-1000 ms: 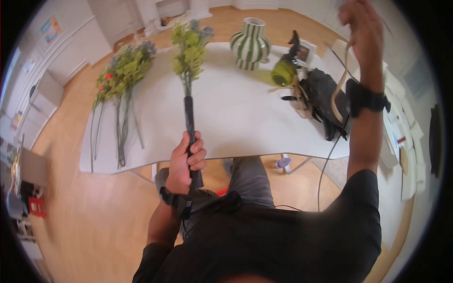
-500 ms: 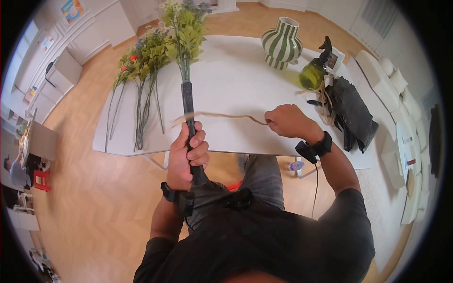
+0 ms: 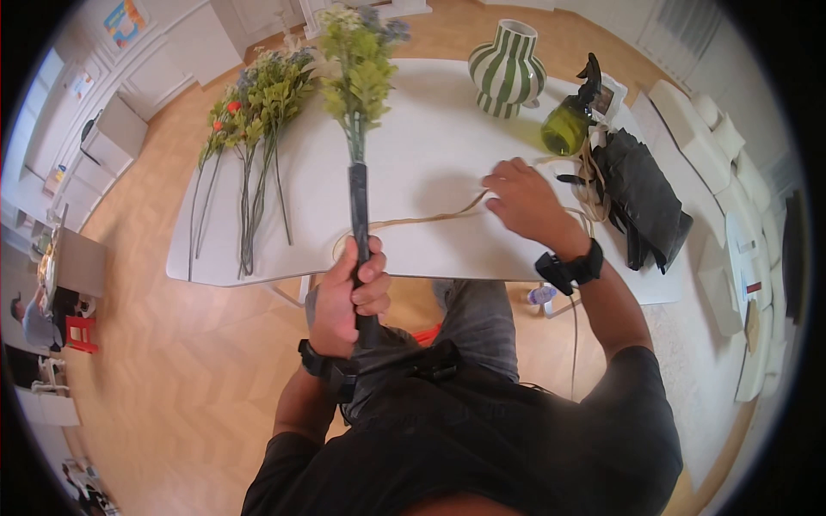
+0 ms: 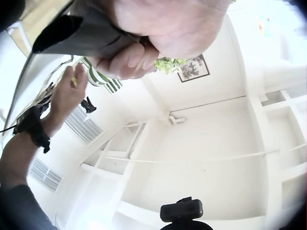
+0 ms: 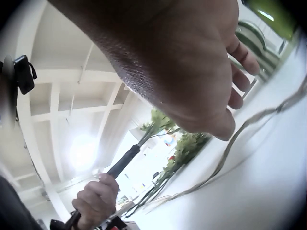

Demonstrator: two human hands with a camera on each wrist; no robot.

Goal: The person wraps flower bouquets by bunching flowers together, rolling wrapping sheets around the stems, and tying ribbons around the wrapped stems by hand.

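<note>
My left hand (image 3: 348, 292) grips the black-wrapped handle (image 3: 360, 206) of a flower bouquet (image 3: 357, 82), held upright at the table's front edge. In the left wrist view its fingers curl round the black wrapping (image 4: 91, 33). A long tan ribbon (image 3: 422, 219) lies across the white tabletop, passing behind the wrapped stems. Over the ribbon's right part hovers my right hand (image 3: 529, 206), fingers loosely spread. The right wrist view shows bare fingertips near the ribbon (image 5: 216, 167), with nothing pinched between them.
Loose flower stems (image 3: 249, 189) lie on the table's left (image 3: 219, 267). A green-and-white striped vase (image 3: 508, 73) stands at the back, with a green spray bottle (image 3: 568, 125) near it. Black crumpled material (image 3: 641, 202) and a small white frame (image 3: 609, 96) are at the right.
My right hand came down from high at the right, drew the ribbon over the table, then let it go. The ribbon now rests on the tabletop. The bouquet stays in my left hand.
</note>
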